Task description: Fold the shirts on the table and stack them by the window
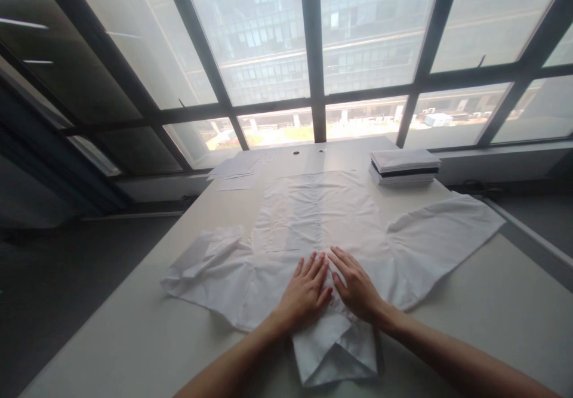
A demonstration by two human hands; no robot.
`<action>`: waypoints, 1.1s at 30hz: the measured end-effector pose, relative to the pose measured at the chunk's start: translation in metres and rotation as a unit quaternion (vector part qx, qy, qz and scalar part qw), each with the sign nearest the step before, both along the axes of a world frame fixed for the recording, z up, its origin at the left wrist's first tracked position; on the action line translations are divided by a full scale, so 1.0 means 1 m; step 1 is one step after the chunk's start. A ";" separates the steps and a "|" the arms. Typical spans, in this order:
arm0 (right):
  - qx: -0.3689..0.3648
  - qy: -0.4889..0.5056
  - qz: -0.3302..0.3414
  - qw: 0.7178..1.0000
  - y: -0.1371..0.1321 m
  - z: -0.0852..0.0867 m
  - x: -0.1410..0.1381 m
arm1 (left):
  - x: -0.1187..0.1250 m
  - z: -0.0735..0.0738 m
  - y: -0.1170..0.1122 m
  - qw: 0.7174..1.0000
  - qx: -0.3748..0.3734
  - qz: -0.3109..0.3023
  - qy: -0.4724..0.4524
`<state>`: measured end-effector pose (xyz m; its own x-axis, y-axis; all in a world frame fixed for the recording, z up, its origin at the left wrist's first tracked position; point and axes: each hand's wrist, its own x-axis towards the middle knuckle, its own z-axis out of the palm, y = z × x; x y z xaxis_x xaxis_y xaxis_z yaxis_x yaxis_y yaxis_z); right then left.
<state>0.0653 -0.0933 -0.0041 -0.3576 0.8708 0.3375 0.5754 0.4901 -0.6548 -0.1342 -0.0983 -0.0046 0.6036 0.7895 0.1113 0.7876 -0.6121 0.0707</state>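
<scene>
A white garment (349, 207) with sleeves lies spread over the table, wrinkled along its middle. One sleeve (443, 243) stretches out to the right, and the other (201, 267) is bunched toward the left. At the near end, a flap of the same cloth (335, 350) that looks like a hood or collar points toward me. My left hand (307, 287) rests flat on the upper middle of the garment, fingers stretched forward. Beside it, my right hand (356, 284) lies on the cloth with its fingers extended and thumb apart. Neither hand grips anything.
A stack of folded cloth (403, 168), white with a dark layer, stands at the back right of the white table (111, 338). Loose white sheets (235, 168) lie at the back left. Large windows (264, 34) rise beyond the table, with a dark curtain (49, 165) at left.
</scene>
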 end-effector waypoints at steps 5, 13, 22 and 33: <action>-0.152 0.312 0.052 0.936 0.025 0.003 -0.022 | 0.003 -0.009 0.001 0.998 0.030 0.059 0.018; -0.477 0.562 0.061 0.673 0.101 -0.001 0.099 | 0.002 0.000 -0.001 0.997 -0.011 0.068 0.029; -0.294 0.642 -0.147 0.692 0.137 0.008 0.167 | 0.002 0.000 -0.001 0.997 -0.021 0.073 0.020; -0.293 0.432 0.049 0.852 0.001 -0.004 0.023 | 0.002 0.000 0.000 0.998 -0.012 0.066 0.018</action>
<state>0.0886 -0.0922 -0.0078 -0.2765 0.9606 0.0291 -0.2694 -0.0484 -0.9618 -0.1318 -0.0981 -0.0045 0.4970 0.8648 0.0719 0.8638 -0.5010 0.0540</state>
